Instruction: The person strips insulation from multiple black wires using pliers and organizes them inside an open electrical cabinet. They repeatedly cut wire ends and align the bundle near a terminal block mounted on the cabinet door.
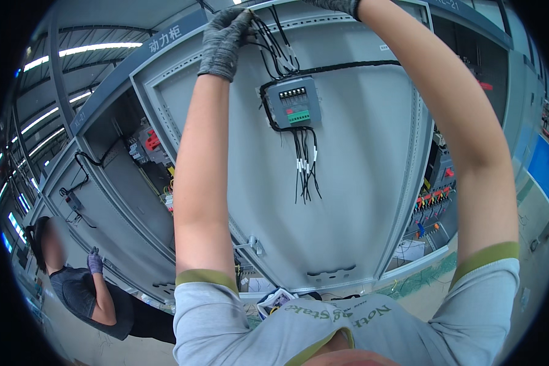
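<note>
My left hand [222,44], in a grey knitted glove, is raised to the top of a grey cabinet door [360,171]. Its fingertips pinch the end of the black wires [272,46], which fan upward and carry white marker sleeves. Also gloved in grey, my right hand [341,5] is at the upper edge of the view, so its fingers are cut off. Below the wires, a grey meter box [315,100] with a row of screw terminals and a green terminal block [299,116] is mounted on the door. More black wires [301,152] with white sleeves hang beneath it.
A black wrapped cable [360,64] runs right from the meter box. Open cabinets with breakers [448,172] and wiring flank the door. At left, a co-worker [94,299] in dark clothes stands by another cabinet door [97,229]. A bag [277,300] sits below the door.
</note>
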`<act>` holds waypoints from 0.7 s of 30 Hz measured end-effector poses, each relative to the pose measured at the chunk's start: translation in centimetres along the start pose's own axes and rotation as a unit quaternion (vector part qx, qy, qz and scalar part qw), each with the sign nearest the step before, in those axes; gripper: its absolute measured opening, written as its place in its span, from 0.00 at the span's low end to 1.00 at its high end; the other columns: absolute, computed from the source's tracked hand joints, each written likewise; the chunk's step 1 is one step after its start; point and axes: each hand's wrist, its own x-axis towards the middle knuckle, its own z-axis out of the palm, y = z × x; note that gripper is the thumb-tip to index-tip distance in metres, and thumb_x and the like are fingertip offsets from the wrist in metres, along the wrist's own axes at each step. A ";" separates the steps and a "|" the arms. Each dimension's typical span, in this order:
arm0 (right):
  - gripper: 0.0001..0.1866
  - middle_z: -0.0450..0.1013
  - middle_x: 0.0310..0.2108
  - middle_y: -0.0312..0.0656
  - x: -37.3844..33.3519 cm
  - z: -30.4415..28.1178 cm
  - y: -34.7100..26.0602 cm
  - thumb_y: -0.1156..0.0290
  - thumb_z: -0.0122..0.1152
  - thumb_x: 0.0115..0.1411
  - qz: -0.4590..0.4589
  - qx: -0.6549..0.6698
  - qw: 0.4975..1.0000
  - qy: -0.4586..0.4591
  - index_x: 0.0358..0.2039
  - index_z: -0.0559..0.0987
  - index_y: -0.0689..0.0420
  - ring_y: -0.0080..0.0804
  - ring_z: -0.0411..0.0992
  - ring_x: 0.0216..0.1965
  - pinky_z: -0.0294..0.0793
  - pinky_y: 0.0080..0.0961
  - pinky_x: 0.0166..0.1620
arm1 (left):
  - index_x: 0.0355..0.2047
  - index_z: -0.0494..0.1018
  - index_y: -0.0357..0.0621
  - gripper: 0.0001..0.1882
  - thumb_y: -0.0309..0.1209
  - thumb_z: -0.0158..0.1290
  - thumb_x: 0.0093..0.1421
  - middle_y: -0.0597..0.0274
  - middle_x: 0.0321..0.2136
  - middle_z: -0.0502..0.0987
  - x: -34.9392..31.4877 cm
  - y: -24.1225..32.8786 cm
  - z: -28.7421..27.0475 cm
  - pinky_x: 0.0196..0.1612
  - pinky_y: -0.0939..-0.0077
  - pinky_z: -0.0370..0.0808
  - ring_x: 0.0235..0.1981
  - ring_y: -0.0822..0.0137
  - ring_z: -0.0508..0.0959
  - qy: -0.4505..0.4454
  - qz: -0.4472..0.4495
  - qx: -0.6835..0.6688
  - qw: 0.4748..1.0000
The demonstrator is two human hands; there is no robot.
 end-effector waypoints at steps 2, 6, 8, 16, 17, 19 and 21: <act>0.12 0.78 0.31 0.52 -1.2 2.2 -2.1 0.63 0.59 0.56 0.050 0.223 0.973 0.016 0.34 0.80 0.57 0.47 0.78 0.36 0.75 0.41 0.38 | 0.37 0.77 0.42 0.08 0.30 0.60 0.59 0.62 0.29 0.79 -1.7 0.7 -2.8 0.27 0.82 0.76 0.24 0.76 0.76 0.075 -0.005 0.105 0.992; 0.20 0.78 0.29 0.43 -6.3 5.8 -4.2 0.54 0.67 0.53 0.076 0.372 0.925 0.025 0.39 0.80 0.55 0.32 0.77 0.33 0.76 0.31 0.41 | 0.36 0.78 0.45 0.08 0.33 0.61 0.58 0.67 0.27 0.78 -3.5 1.8 -3.7 0.29 0.83 0.75 0.25 0.77 0.76 0.114 0.017 0.171 0.978; 0.21 0.79 0.32 0.40 -8.6 9.0 -4.4 0.55 0.70 0.52 0.100 0.389 0.915 0.046 0.43 0.80 0.53 0.29 0.77 0.34 0.76 0.27 0.45 | 0.36 0.78 0.47 0.08 0.33 0.61 0.59 0.69 0.27 0.78 -3.9 1.5 -2.4 0.30 0.84 0.73 0.26 0.78 0.77 0.117 0.043 0.161 0.979; 0.18 0.79 0.33 0.44 -9.7 12.8 -5.8 0.59 0.69 0.52 0.153 0.518 0.835 0.104 0.40 0.80 0.57 0.36 0.77 0.36 0.75 0.30 0.45 | 0.36 0.76 0.41 0.08 0.30 0.60 0.58 0.63 0.26 0.80 -5.7 -0.4 -0.9 0.24 0.83 0.73 0.22 0.75 0.78 0.191 0.015 0.130 0.973; 0.18 0.79 0.33 0.44 -9.8 12.9 -5.9 0.60 0.68 0.52 0.156 0.519 0.834 0.104 0.40 0.81 0.57 0.36 0.77 0.36 0.75 0.30 0.45 | 0.36 0.77 0.42 0.08 0.31 0.61 0.58 0.63 0.26 0.80 -6.1 -0.6 -1.1 0.24 0.83 0.73 0.22 0.76 0.78 0.179 0.006 0.131 0.975; 0.17 0.79 0.32 0.43 -10.1 12.9 -6.3 0.62 0.68 0.52 0.162 0.523 0.831 0.104 0.40 0.81 0.56 0.35 0.77 0.36 0.75 0.29 0.46 | 0.35 0.78 0.44 0.08 0.32 0.61 0.58 0.65 0.25 0.79 -6.6 -1.3 -1.6 0.25 0.84 0.72 0.23 0.77 0.77 0.155 -0.012 0.135 0.979; 0.15 0.78 0.31 0.41 -10.5 13.3 -6.0 0.62 0.67 0.54 0.159 0.555 0.808 0.121 0.39 0.81 0.57 0.32 0.76 0.34 0.75 0.27 0.42 | 0.36 0.77 0.41 0.08 0.32 0.59 0.59 0.63 0.27 0.80 -6.6 -1.6 -2.2 0.25 0.83 0.72 0.23 0.77 0.77 0.156 -0.024 0.161 0.974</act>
